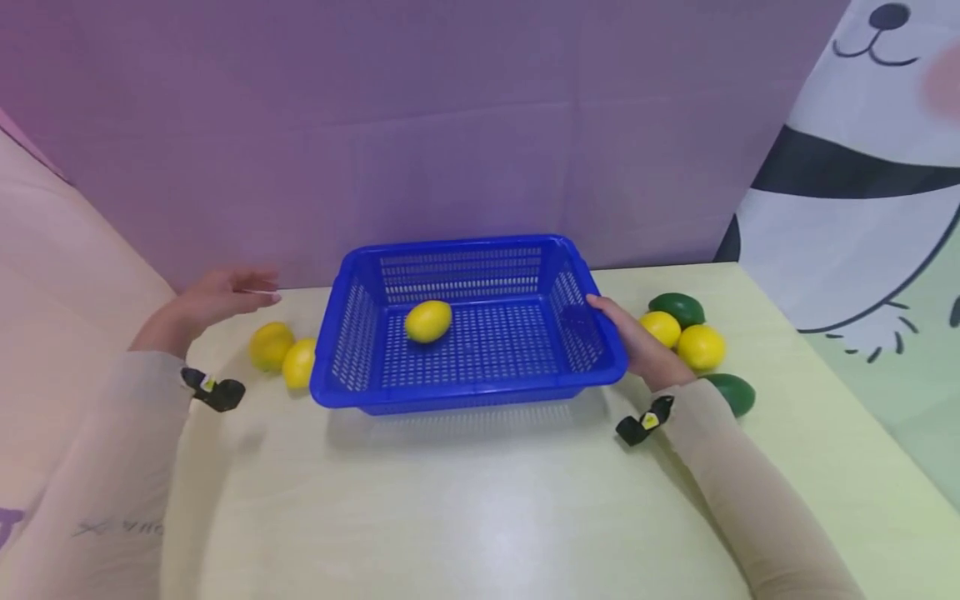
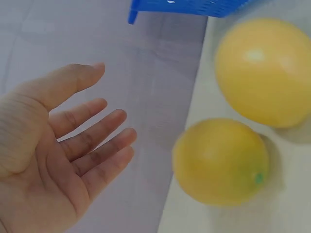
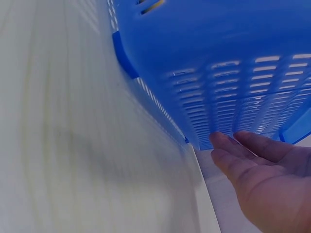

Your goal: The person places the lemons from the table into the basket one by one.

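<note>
A blue plastic basket [image 1: 468,392] with slotted walls stands in the middle of the table, and one lemon [image 1: 428,322] lies inside it, left of centre. My right hand [image 1: 637,342] holds the basket's right rim, a digit over the edge; in the right wrist view its fingers [image 3: 228,160] reach the slotted outer wall. To the left, my left hand [image 1: 217,302] hovers with fingers loosely extended and nothing in them. Just below and right of it are two yellow lemon-like fruits, one with a greenish tip [image 2: 221,162] and a plain one [image 2: 267,73] closer to the basket.
Right of the basket, beside my right forearm, lie two yellow fruits [image 1: 701,347] and two dark green fruits [image 1: 677,309]. A purple cloth [image 1: 465,167] hangs behind the table's [image 1: 450,517] back edge. A panda-printed sheet [image 1: 862,250] is at the right.
</note>
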A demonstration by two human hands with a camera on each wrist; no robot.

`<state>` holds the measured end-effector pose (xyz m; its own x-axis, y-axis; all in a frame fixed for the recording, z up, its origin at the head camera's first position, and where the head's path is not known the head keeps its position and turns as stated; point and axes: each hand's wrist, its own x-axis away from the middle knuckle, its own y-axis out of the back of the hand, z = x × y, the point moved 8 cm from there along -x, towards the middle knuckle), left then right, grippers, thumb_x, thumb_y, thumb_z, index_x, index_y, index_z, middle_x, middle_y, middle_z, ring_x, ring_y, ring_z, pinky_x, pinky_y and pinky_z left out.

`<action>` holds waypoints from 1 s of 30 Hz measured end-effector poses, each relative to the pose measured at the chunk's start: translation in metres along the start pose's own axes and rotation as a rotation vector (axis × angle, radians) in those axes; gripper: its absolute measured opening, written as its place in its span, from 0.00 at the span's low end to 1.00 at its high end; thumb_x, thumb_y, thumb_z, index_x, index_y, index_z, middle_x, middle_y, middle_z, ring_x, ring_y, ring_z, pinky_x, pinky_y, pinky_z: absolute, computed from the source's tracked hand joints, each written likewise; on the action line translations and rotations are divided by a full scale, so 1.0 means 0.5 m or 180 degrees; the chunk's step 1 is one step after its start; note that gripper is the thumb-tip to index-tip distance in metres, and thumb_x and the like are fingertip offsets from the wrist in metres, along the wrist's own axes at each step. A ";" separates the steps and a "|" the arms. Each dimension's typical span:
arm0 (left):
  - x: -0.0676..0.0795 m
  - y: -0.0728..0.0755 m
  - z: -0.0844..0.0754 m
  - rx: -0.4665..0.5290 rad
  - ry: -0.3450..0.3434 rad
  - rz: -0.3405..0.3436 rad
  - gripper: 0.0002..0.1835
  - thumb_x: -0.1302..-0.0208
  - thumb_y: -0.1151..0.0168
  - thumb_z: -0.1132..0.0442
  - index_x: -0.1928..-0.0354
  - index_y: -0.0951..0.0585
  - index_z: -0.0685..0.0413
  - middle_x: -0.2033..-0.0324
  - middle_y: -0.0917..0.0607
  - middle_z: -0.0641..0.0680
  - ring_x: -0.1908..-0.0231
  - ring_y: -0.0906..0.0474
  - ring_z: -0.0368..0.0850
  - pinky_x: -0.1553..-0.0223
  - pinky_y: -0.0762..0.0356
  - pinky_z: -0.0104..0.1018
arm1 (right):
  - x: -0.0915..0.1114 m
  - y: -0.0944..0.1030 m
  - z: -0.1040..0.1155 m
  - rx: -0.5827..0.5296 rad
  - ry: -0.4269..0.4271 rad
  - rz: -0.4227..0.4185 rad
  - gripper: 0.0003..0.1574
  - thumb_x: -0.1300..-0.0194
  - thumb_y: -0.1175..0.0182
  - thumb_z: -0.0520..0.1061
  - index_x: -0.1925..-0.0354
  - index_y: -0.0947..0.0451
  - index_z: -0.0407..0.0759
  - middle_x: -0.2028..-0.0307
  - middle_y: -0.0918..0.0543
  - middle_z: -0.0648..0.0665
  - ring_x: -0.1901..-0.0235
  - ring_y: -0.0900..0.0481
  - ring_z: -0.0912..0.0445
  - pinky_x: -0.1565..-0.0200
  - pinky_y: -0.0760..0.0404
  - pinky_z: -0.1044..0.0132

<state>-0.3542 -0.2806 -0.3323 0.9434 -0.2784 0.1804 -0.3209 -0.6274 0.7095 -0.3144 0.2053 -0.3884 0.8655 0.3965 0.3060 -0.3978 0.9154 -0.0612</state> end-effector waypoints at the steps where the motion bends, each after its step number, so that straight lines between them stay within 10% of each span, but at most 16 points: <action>1: 0.001 -0.001 0.008 0.0008 0.0019 -0.0017 0.36 0.30 0.48 0.50 0.31 0.45 0.65 0.37 0.37 0.72 0.38 0.40 0.67 0.40 0.42 0.64 | 0.000 -0.001 0.001 -0.0008 0.0015 0.0009 0.45 0.30 0.67 0.68 0.27 0.63 0.46 0.40 0.39 0.36 0.50 0.30 0.49 0.51 0.25 0.61; 30: 0.001 -0.056 0.112 -0.0025 0.0474 -0.0011 0.39 0.31 0.51 0.45 0.33 0.45 0.71 0.37 0.41 0.76 0.37 0.47 0.72 0.40 0.51 0.68 | -0.002 -0.003 0.001 -0.0035 0.0038 0.0026 0.45 0.30 0.67 0.68 0.27 0.61 0.45 0.40 0.38 0.35 0.51 0.29 0.49 0.50 0.26 0.60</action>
<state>-0.3494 -0.3039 -0.3904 0.9467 -0.1651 0.2767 -0.3176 -0.6224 0.7154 -0.3147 0.2037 -0.3881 0.8659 0.4048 0.2940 -0.4015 0.9128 -0.0742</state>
